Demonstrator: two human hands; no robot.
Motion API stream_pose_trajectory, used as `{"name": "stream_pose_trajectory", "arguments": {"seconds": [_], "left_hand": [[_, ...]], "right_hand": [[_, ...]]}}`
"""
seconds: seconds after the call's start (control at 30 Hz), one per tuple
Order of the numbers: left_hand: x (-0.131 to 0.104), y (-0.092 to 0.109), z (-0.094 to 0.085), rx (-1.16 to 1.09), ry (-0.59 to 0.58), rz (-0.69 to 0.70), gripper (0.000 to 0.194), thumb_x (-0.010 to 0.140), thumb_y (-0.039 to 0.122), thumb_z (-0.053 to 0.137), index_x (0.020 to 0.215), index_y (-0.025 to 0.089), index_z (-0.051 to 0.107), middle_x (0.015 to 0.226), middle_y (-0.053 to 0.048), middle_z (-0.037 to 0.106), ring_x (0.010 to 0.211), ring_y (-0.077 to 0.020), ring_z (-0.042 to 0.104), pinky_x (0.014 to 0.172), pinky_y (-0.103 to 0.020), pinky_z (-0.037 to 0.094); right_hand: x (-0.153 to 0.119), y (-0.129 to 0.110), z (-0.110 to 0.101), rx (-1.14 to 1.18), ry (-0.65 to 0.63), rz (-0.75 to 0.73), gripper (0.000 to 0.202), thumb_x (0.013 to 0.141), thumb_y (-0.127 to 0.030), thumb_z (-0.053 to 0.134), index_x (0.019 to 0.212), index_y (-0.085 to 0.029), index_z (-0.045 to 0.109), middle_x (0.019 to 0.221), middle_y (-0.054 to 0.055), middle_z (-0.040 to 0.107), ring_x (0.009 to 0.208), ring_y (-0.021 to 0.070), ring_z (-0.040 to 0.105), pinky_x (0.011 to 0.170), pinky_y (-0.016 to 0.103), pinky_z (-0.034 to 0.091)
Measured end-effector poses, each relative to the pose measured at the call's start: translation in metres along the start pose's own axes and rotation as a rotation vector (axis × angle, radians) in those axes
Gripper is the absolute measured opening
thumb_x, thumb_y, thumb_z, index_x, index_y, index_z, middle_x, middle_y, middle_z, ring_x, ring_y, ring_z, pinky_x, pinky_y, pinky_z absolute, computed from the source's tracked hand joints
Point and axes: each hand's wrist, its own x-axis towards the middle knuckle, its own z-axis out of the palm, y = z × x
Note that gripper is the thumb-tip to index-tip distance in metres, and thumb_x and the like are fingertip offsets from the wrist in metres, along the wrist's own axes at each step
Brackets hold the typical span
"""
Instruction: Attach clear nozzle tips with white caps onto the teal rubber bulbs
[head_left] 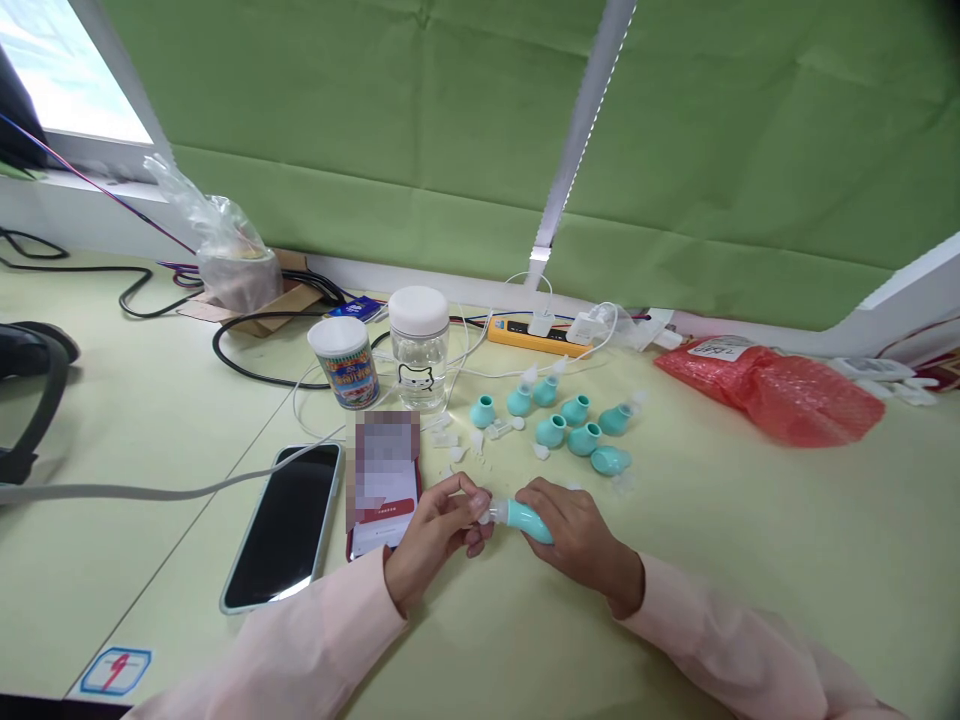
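Observation:
My right hand (574,530) is wrapped round the teal body of a nasal aspirator (529,521), which lies sideways just above the table. At its clear nozzle end, the fingers of my left hand (446,520) are pinched together, hiding the tip. Beyond my hands stand several teal squeeze bulbs, among them an open-necked bulb (483,411) and a bulb with a clear nozzle (519,398). One teal bulb (610,460) lies on its side at the near right of the group. Small clear and white plastic parts (498,429) are scattered left of the bulbs.
Left of my hands lie a phone with a lit screen (386,490) and a dark-screened phone (289,530), crossed by a grey cable (187,492). Behind stand a printed tub (345,365) and a white-lidded jar (418,350). A yellow power strip (536,336) and red bubble-wrap package (772,390) lie farther right.

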Motion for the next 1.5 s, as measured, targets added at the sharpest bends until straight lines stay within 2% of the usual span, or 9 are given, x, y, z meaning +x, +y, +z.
{"name": "stream_pose_trajectory", "arguments": {"seconds": [0.27,0.47,0.7,1.0,1.07,1.17,1.3,1.4,1.5], "left_hand": [[0.003,0.003,-0.003,0.274,0.06,-0.016,0.022,0.057,0.024,0.071,0.062,0.011,0.054,0.052,-0.001,0.057,0.035,-0.0056,0.043,0.035,-0.02,0.036],[-0.004,-0.003,0.002,0.542,0.106,0.128,0.019,0.062,0.026,0.067,0.061,0.012,0.053,0.056,0.0,0.056,0.035,-0.0045,0.042,0.033,-0.018,0.036],[-0.008,-0.006,0.0,0.789,0.069,0.218,0.014,0.066,0.024,0.062,0.066,0.011,0.06,0.067,-0.006,0.063,0.049,-0.0098,0.05,0.041,-0.02,0.042],[-0.014,0.003,0.009,0.686,0.016,0.423,0.031,0.061,0.021,0.07,0.089,0.015,0.058,0.072,-0.001,0.055,0.058,-0.0106,0.049,0.055,-0.023,0.043],[-0.015,0.004,0.01,0.757,0.054,0.497,0.017,0.066,0.021,0.065,0.081,0.014,0.059,0.069,-0.001,0.052,0.062,-0.012,0.048,0.057,-0.023,0.04],[-0.016,0.006,0.009,0.789,0.124,0.581,0.011,0.071,0.023,0.06,0.077,0.015,0.057,0.077,-0.003,0.05,0.073,-0.0152,0.048,0.067,-0.026,0.038],[-0.016,0.006,0.008,0.674,0.067,0.341,0.017,0.078,0.028,0.05,0.09,0.015,0.053,0.075,-0.004,0.055,0.072,-0.0156,0.051,0.065,-0.026,0.038],[-0.014,0.003,0.007,0.614,0.059,0.164,0.023,0.079,0.031,0.048,0.095,0.015,0.051,0.064,0.0,0.052,0.062,-0.013,0.048,0.057,-0.024,0.035],[-0.012,0.0,0.004,0.53,0.027,0.08,0.018,0.08,0.028,0.043,0.089,0.015,0.05,0.055,0.003,0.045,0.052,-0.0105,0.043,0.05,-0.022,0.031]], "right_hand": [[-0.004,0.005,0.006,0.106,-0.057,-0.016,0.016,0.071,-0.008,0.038,0.082,-0.016,0.046,0.065,0.003,0.053,0.055,0.0135,0.049,0.045,0.023,0.031],[-0.003,0.0,0.012,0.467,-0.055,0.227,0.014,0.065,-0.012,0.048,0.077,-0.018,0.043,0.064,-0.001,0.051,0.055,0.0111,0.047,0.048,0.021,0.033],[0.007,0.001,0.0,0.941,-0.405,0.522,0.019,0.06,-0.014,0.056,0.074,-0.018,0.044,0.063,-0.004,0.047,0.054,0.0076,0.042,0.046,0.017,0.032],[0.011,-0.013,-0.01,1.344,-0.467,0.656,0.04,0.063,-0.032,0.063,0.09,-0.021,0.035,0.076,-0.002,0.05,0.052,0.0067,0.045,0.042,0.018,0.039],[0.013,-0.011,-0.019,1.22,-0.489,0.531,0.048,0.061,-0.034,0.065,0.098,-0.021,0.036,0.09,0.002,0.051,0.066,0.0109,0.051,0.055,0.023,0.045],[0.017,0.008,-0.036,0.814,-0.341,0.378,0.059,0.061,-0.036,0.066,0.11,-0.021,0.038,0.107,0.007,0.047,0.09,0.0172,0.048,0.078,0.03,0.042],[0.017,0.044,-0.037,0.273,-0.099,0.401,0.036,0.073,-0.035,0.054,0.104,-0.016,0.047,0.087,0.007,0.057,0.076,0.0172,0.053,0.067,0.028,0.041],[0.013,0.055,-0.02,-0.077,-0.245,0.448,0.023,0.078,-0.033,0.045,0.088,-0.015,0.057,0.067,0.005,0.059,0.062,0.0171,0.055,0.055,0.026,0.037],[0.012,0.051,-0.001,-0.262,-0.477,0.494,0.024,0.08,-0.033,0.042,0.083,-0.017,0.059,0.069,0.005,0.062,0.062,0.0183,0.058,0.049,0.024,0.032]]}}
